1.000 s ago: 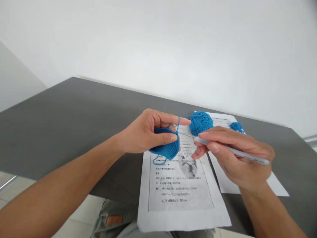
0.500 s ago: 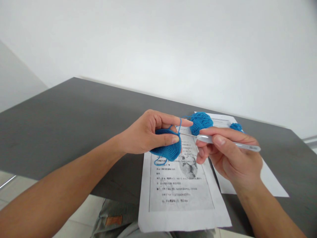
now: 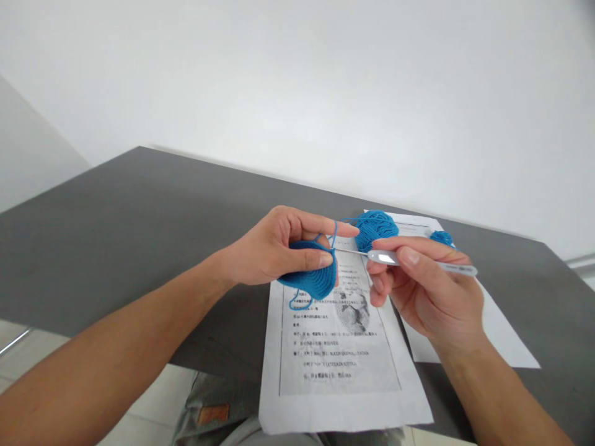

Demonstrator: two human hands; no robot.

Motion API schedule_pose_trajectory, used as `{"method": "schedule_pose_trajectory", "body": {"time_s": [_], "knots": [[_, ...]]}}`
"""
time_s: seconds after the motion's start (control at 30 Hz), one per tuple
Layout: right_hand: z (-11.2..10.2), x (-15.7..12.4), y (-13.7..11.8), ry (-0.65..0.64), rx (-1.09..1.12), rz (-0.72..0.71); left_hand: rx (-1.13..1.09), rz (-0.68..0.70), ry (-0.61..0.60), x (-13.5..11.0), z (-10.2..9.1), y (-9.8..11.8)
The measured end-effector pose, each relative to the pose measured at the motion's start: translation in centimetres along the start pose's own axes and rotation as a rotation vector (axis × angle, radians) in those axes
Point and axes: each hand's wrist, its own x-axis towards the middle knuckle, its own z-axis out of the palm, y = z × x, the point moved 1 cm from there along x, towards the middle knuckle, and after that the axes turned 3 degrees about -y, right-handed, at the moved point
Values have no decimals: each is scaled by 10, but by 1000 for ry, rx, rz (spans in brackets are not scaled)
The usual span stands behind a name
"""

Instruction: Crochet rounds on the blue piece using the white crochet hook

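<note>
My left hand pinches a blue crocheted piece between thumb and fingers, its index finger stretched out with blue yarn looped over it. A loose yarn end dangles below the piece. In my right hand is a crochet hook with a pale grey handle, held like a pen. The hook's thin metal shaft points left, and its tip is at the top right edge of the crocheted piece, by the yarn. Just beyond my fingers lies a ball of blue yarn.
A printed sheet with text and a picture lies under my hands, overhanging the front edge of the dark grey table. A second paper is at the right, with a small blue yarn bundle on it. A white wall rises behind.
The crochet hook's handle has rolled and its rear end sits slightly lower left. My right hand and the crocheted piece have shifted a little left.
</note>
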Motion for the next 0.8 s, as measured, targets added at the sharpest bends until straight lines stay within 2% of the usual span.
{"method": "schedule_pose_trajectory", "body": {"time_s": [0.8], "knots": [[-4,0,0,-42,-31,-37,-60,10,-10,0,-1,-2]]}}
